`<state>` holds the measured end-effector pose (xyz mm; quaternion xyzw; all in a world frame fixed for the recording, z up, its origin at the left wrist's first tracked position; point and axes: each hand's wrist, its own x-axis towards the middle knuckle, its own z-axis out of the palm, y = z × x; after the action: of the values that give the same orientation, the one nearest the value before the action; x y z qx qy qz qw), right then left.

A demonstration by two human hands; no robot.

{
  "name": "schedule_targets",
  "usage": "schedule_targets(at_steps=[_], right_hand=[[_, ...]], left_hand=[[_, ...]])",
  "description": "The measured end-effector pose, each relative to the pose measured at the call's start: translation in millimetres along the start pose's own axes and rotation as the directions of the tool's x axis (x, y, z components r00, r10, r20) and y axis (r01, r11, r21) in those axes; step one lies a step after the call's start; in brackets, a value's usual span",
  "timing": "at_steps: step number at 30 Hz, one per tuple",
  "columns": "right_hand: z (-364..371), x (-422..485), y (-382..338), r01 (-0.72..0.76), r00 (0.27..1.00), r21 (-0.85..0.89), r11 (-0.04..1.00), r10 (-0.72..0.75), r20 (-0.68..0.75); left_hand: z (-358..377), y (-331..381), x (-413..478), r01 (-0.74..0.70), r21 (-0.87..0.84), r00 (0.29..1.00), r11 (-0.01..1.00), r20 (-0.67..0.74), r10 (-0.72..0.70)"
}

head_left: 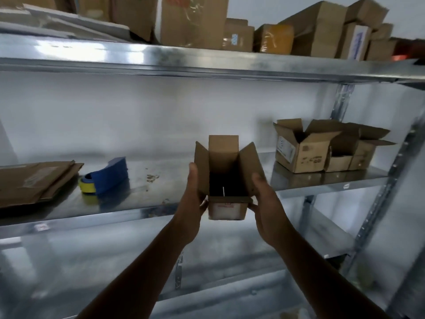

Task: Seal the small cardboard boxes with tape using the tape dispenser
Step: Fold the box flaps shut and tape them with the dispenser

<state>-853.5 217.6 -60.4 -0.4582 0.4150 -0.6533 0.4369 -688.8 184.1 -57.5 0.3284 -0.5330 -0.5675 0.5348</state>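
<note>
I hold a small cardboard box (226, 180) in front of the middle metal shelf (138, 210), its top flaps standing open and its inside dark. My left hand (194, 199) grips its left side with the thumb up along the flap. My right hand (264, 201) grips its right side. A blue tape dispenser (108, 174) with a yellow tape roll lies on the shelf to the left, apart from both hands. Three more open small boxes (303, 148) stand together on the shelf at the right.
Flattened cardboard (34, 180) lies at the shelf's far left. The upper shelf (207, 63) carries several closed cardboard boxes. A metal upright (391, 180) frames the right side. Lower shelves show below my arms.
</note>
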Motion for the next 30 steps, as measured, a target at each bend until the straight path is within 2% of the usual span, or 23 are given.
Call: schedule_targets(at_steps=[2,4,8,11,16,20,24,28,30], right_hand=[[-25.6,0.5,-13.7,-0.015,1.0,-0.002,1.0,0.015,-0.023],[-50.0,2.1,-25.5,0.006,1.0,-0.021,1.0,-0.006,-0.023],[-96.7,13.4,-35.0,0.018,0.997,-0.058,0.998,-0.022,-0.067],[-120.5,33.4,-41.9,-0.033,0.992,-0.032,0.999,0.029,-0.121],[-149.7,90.2,-39.9,-0.107,0.978,-0.037,0.994,0.099,-0.182],[-172.4,147.6,-23.0,-0.109,0.975,-0.022,0.994,0.103,-0.198],[-182.6,203.3,-11.3,-0.191,0.968,-0.05,0.98,0.18,-0.176],[-195.7,243.7,-7.8,-0.241,0.961,-0.168,0.956,0.211,-0.179],[-208.0,259.1,-2.4,-0.267,0.953,-0.174,0.948,0.233,-0.195]], left_hand=[[33.1,-1.4,1.5,-0.03,0.016,0.997,0.999,0.076,0.029],[64.8,-3.7,6.3,-0.04,0.002,0.995,0.999,0.096,0.039],[112.3,-15.0,21.4,0.024,-0.051,0.997,0.998,0.068,-0.02],[136.2,-20.7,49.0,0.036,-0.03,0.997,0.999,0.07,-0.034],[163.5,-34.2,106.4,0.145,-0.038,0.989,0.989,0.023,-0.145],[177.9,-52.0,154.6,0.16,-0.075,0.987,0.984,0.014,-0.16],[185.4,-62.6,206.2,0.2,-0.115,0.978,0.973,-0.036,-0.205],[195.4,-72.2,248.1,0.188,-0.119,0.977,0.975,-0.08,-0.198],[205.3,-79.1,262.5,0.202,-0.119,0.972,0.972,-0.1,-0.214]])
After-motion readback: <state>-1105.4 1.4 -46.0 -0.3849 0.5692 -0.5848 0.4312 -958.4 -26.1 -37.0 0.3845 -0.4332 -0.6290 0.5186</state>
